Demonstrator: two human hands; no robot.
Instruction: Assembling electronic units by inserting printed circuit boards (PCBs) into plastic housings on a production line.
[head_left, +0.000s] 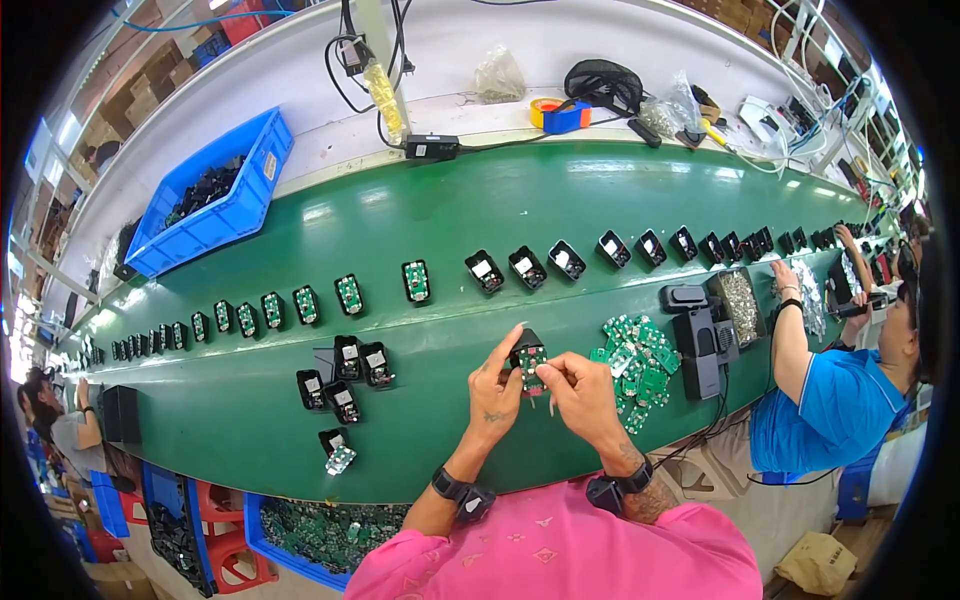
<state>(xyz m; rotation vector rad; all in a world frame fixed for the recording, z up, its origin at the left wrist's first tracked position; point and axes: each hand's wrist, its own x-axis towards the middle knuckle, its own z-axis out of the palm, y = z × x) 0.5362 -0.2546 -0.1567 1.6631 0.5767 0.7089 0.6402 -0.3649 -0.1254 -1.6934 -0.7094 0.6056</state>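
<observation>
In front of me my left hand [494,398] holds a small black plastic housing [525,341], its fingers wrapped along the left side. A green circuit board [530,368] lies at the housing's open face. My right hand [583,396] is closed, thumb and fingertips pressed at the board's right edge. Thin ends stick out below the two hands. To the right of my right hand spreads a loose pile of green circuit boards [640,368]. Several black housings [346,358] with parts inside stand in a group to the left, one with a board [340,459] leaning on it.
Rows of housings [415,282] curve across the green table [440,210]. Right of the board pile are a dark grey device [697,352] and a tray of small metal parts [738,305]. A person in blue [835,410] works there. A blue crate [210,190] stands at back left.
</observation>
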